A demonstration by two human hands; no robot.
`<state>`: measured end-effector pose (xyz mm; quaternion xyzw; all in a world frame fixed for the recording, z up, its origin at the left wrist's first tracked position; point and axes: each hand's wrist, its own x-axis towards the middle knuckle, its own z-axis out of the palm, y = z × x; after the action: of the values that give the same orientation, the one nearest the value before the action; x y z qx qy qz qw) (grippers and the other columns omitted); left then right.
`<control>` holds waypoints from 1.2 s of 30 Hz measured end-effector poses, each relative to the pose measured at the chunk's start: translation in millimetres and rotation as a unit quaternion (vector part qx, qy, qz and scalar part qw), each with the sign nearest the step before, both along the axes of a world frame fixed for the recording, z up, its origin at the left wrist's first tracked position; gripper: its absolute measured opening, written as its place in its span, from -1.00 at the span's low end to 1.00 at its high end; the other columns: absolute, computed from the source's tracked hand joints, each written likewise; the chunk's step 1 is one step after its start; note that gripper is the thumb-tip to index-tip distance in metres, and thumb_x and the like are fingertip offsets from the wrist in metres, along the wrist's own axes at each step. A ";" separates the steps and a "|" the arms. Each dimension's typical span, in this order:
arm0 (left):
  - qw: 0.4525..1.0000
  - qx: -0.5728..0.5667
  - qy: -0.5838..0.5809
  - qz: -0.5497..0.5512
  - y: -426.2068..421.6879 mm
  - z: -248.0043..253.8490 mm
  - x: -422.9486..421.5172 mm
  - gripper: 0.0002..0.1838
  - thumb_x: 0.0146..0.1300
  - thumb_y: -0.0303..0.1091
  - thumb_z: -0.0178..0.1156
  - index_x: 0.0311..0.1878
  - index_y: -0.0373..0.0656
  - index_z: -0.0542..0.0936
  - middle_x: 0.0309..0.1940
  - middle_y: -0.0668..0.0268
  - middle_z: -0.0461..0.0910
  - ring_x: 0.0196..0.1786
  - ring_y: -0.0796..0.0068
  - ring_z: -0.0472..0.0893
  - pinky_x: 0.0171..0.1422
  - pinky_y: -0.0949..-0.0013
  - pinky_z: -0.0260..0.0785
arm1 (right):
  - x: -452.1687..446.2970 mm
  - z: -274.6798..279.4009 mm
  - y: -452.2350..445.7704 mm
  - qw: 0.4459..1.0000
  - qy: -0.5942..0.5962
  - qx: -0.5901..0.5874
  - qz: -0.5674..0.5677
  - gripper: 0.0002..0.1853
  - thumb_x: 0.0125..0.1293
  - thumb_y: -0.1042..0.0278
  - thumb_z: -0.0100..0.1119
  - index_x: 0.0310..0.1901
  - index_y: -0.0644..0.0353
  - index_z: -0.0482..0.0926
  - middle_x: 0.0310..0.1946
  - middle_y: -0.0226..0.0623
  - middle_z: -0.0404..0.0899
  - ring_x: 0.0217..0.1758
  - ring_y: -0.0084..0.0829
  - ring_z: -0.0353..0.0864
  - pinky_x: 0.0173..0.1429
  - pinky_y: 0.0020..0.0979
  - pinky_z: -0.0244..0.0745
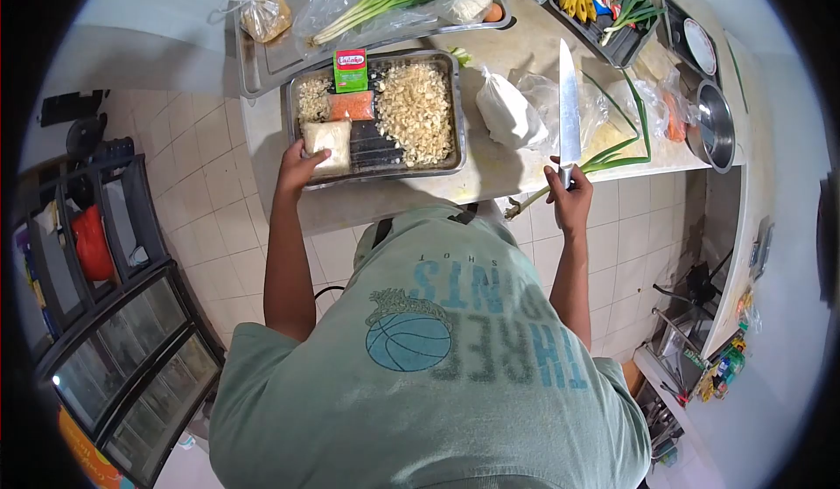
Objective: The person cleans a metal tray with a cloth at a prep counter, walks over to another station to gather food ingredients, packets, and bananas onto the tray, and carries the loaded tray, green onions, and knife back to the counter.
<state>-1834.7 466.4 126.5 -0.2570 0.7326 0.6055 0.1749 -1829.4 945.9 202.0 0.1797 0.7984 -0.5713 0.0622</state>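
Observation:
At the front left corner of a dark metal tray (458,130), my left hand (300,167) is closed on a clear packet of pale contents (336,142), its thumb across the packet. The other fingers are partly hidden near the rim. The tray also holds chopped pale pieces (414,113), an orange packet (352,106) and a green-and-red sachet (351,71). My right hand (570,199) grips a kitchen knife (570,104) by its handle, blade pointing away from me. A spring onion (608,164) passes by this hand at the table edge; whether the fingers also touch it is unclear.
A white plastic bag (510,111) and a metal bowl (715,127) stand on the table (385,200). Farther back, one tray (254,62) carries spring onions (385,6) and bagged food; another holds bananas (577,3). A dark shelf unit (131,349) stands at left.

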 end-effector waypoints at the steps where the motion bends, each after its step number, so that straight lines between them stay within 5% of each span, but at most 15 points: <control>1: 0.999 -0.006 -0.017 -0.028 -0.5 2.1 1.1 -0.53 0.05 -0.41 0.36 0.05 -0.28 0.48 -0.15 0.28 0.60 -0.14 0.49 0.58 -0.02 0.42 0.42 | -2.1 -1.2 2.9 1.000 0.000 0.000 0.001 -0.72 0.17 0.34 0.32 -0.13 0.31 0.62 -0.58 -0.43 0.50 -0.68 -0.71 0.32 -0.61 -0.62 0.24; 9: 0.993 -0.008 0.022 -0.120 16.4 3.7 -10.3 -0.51 0.03 -0.48 0.34 0.08 -0.27 0.48 -0.10 0.28 0.59 -0.04 0.50 0.54 0.10 0.38 0.37 | -17.2 -3.6 20.6 1.000 0.004 -0.002 0.022 -0.73 0.16 0.33 0.33 -0.18 0.33 0.62 -0.50 -0.40 0.57 -0.66 -0.71 0.35 -0.61 -0.61 0.30; 13: 0.962 -0.045 0.070 -0.260 27.1 -4.8 -29.4 -0.51 0.04 -0.46 0.33 0.09 -0.28 0.48 -0.07 0.28 0.58 -0.04 0.50 0.53 0.09 0.40 0.37 | -17.7 3.6 30.6 1.000 0.006 0.002 0.018 -0.74 0.17 0.34 0.33 -0.19 0.34 0.62 -0.50 -0.41 0.56 -0.66 -0.72 0.34 -0.61 -0.61 0.30; 18: 0.981 0.093 -0.001 -0.172 30.1 -20.4 -31.0 -0.54 0.18 -0.39 0.26 0.15 -0.27 0.44 -0.03 0.29 0.55 0.01 0.51 0.53 0.11 0.41 0.36 | -20.6 -0.4 35.6 1.000 0.021 -0.003 0.015 -0.75 0.16 0.36 0.33 -0.17 0.32 0.62 -0.56 -0.43 0.53 -0.68 -0.72 0.33 -0.63 -0.61 0.26; 27: 0.960 0.277 0.012 -0.029 65.8 43.7 -42.8 -0.46 0.23 -0.32 0.13 0.27 -0.24 0.31 0.11 0.19 0.46 0.08 0.36 0.53 0.16 0.24 0.38 | -17.7 -2.7 41.5 1.000 0.019 -0.004 0.020 -0.74 0.16 0.39 0.32 -0.14 0.32 0.61 -0.65 -0.46 0.46 -0.70 -0.71 0.32 -0.63 -0.60 0.25; 30: 0.819 0.572 -0.011 0.046 67.3 18.7 -40.5 -0.49 0.26 -0.16 0.06 0.20 -0.26 0.35 -0.08 0.18 0.51 -0.12 0.33 0.55 -0.01 0.27 0.42 | -15.8 -2.9 41.6 0.999 0.023 -0.006 0.027 -0.74 0.17 0.39 0.31 -0.14 0.32 0.61 -0.66 -0.46 0.45 -0.70 -0.71 0.32 -0.63 -0.60 0.24; 31: 0.719 0.692 -0.059 0.023 86.2 38.7 -45.3 -0.51 0.29 -0.03 -0.02 0.07 -0.27 0.39 -0.40 0.27 0.43 -0.40 0.44 0.45 -0.25 0.39 0.32 | -16.2 -2.4 42.5 0.999 0.024 -0.006 0.030 -0.75 0.17 0.39 0.31 -0.14 0.32 0.61 -0.66 -0.46 0.45 -0.70 -0.71 0.32 -0.63 -0.60 0.24; 33: 0.629 0.773 -0.075 0.016 99.8 34.1 -49.9 -0.55 0.33 0.00 -0.10 -0.05 -0.25 0.40 -0.56 0.39 0.28 -0.53 0.57 0.32 -0.37 0.46 0.14 | -17.1 -0.7 43.7 0.999 0.024 -0.003 0.033 -0.75 0.17 0.39 0.31 -0.14 0.32 0.61 -0.66 -0.47 0.45 -0.70 -0.71 0.32 -0.63 -0.60 0.23; 36: 0.579 0.813 -0.057 0.015 114.9 41.5 -51.1 -0.63 0.36 -0.08 -0.14 -0.06 -0.22 0.38 -0.60 0.44 0.25 -0.60 0.63 0.30 -0.38 0.49 0.10 | -15.8 2.5 45.6 0.999 0.019 0.004 0.034 -0.75 0.17 0.40 0.31 -0.14 0.32 0.61 -0.66 -0.47 0.45 -0.70 -0.71 0.32 -0.64 -0.60 0.23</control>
<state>-1885.8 581.3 167.9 -0.0518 -0.0824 0.9345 0.3425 -1845.1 991.5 204.4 0.1414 0.8074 -0.5690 0.0658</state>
